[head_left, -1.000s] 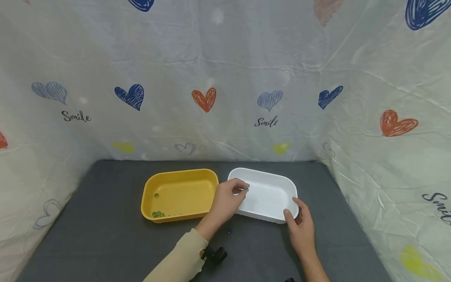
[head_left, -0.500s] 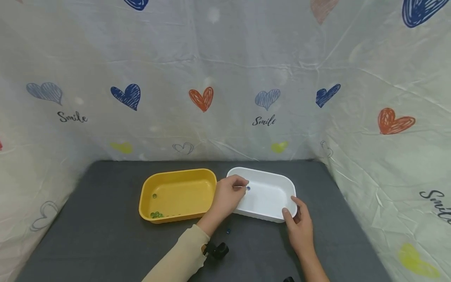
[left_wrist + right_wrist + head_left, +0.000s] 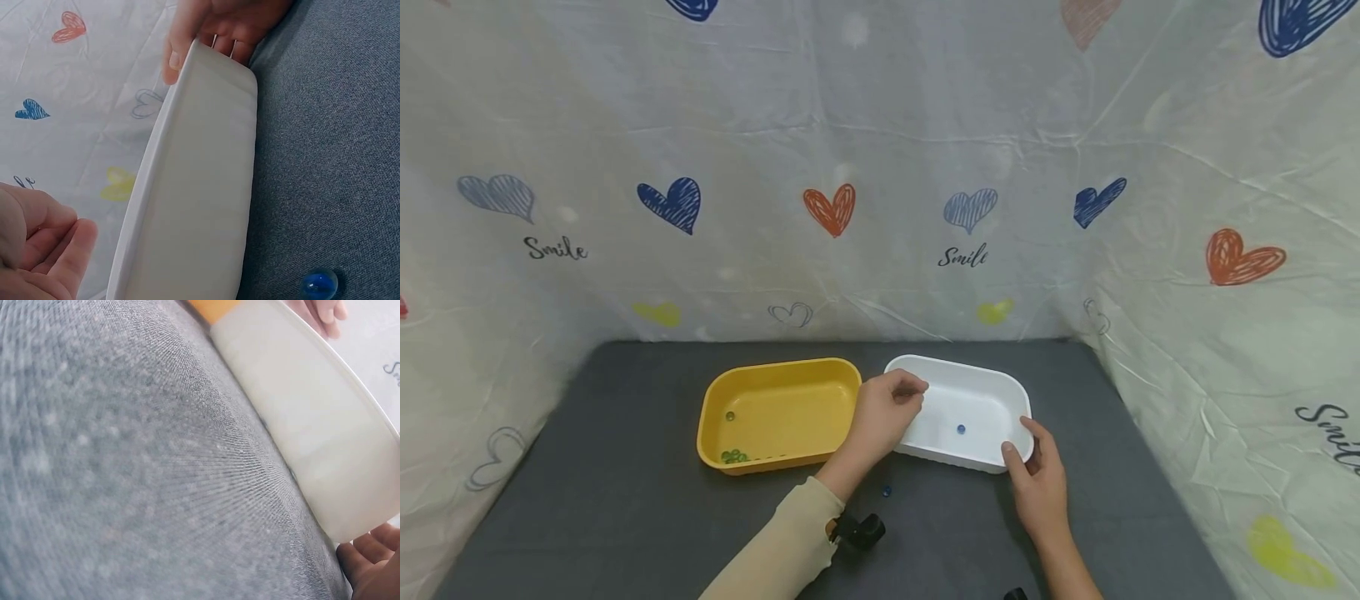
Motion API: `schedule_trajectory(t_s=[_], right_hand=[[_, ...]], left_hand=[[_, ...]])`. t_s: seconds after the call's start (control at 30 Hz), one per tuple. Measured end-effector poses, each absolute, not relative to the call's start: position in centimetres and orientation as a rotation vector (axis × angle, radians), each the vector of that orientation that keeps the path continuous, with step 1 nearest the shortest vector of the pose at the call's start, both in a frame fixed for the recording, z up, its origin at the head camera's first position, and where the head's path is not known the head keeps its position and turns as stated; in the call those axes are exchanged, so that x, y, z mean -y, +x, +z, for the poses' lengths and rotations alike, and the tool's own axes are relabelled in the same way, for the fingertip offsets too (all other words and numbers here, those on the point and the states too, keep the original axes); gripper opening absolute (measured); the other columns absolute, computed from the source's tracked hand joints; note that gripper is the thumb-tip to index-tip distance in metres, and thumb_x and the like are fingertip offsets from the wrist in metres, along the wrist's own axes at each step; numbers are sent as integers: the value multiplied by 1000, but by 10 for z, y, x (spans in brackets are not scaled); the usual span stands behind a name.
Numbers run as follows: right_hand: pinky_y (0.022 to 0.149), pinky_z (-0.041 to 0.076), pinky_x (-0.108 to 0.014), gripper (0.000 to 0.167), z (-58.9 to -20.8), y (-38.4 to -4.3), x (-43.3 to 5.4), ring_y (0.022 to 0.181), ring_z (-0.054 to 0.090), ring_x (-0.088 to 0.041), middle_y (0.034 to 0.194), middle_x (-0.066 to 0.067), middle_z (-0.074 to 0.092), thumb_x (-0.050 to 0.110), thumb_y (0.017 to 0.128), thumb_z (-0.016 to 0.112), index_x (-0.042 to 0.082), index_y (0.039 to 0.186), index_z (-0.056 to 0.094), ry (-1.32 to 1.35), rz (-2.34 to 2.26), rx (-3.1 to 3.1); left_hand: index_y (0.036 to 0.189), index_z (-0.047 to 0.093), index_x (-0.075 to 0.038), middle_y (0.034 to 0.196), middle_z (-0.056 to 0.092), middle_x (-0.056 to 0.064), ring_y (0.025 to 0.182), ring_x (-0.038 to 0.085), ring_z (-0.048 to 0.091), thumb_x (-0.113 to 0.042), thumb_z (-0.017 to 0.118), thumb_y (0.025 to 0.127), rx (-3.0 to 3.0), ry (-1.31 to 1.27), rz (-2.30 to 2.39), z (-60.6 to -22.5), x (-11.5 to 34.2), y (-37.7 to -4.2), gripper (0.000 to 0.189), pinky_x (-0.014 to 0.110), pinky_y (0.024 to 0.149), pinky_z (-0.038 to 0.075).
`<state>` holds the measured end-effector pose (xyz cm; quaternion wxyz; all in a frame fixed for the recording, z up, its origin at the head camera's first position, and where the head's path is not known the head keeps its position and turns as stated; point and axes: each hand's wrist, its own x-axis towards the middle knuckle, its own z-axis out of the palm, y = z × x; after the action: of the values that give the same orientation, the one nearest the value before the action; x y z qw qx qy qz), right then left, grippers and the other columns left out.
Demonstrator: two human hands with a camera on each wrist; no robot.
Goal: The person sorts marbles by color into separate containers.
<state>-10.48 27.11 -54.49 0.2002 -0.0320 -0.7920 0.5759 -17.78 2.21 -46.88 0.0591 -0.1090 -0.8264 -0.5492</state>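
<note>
My left hand (image 3: 883, 411) hangs over the left end of the white tray (image 3: 977, 385), holding nothing that shows; its thumb and forefinger are bent with tips close together. A blue marble (image 3: 961, 429) lies on the tray floor, apart from the fingers. At the tray's right end my right hand (image 3: 1041, 483) grips the rim, thumb at the near side and fingers around the corner. In the left wrist view the white tray (image 3: 200, 175) stands between both hands. Another blue marble (image 3: 320, 284) rests on the dark cloth in front of it.
A yellow tray (image 3: 782, 367) stands left of the white one, with several green marbles (image 3: 733, 457) in its near left corner and a single green marble (image 3: 730, 416) farther back. A dark grey cloth (image 3: 625, 500) covers the table. A heart-printed curtain (image 3: 880, 275) hangs behind.
My left fingers have let go of a blue marble, which has moved right and nearer on the white tray's floor. The right hand stays on the tray.
</note>
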Motion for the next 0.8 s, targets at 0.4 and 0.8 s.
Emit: schedule_trajectory(t_s=[0.4, 0.8], right_hand=[[99, 42, -3, 51, -544, -105, -271, 147, 50, -41, 166, -26, 42, 4, 107, 69, -3, 154, 50, -91, 1617, 2226], [100, 42, -4, 52, -545, -105, -271, 148, 48, -39, 167, -26, 41, 2, 106, 69, -4, 154, 50, -86, 1630, 2210]], left_hand=[[110, 82, -13, 106, 79, -4, 102, 17, 75, -10, 76, 103, 2475, -386, -1669, -461, -12, -166, 10, 34, 95, 63], [109, 81, -10, 105, 80, -4, 97, 9, 74, -6, 79, 101, 2320, -612, -1724, -471, 5, -131, 9, 34, 86, 64]])
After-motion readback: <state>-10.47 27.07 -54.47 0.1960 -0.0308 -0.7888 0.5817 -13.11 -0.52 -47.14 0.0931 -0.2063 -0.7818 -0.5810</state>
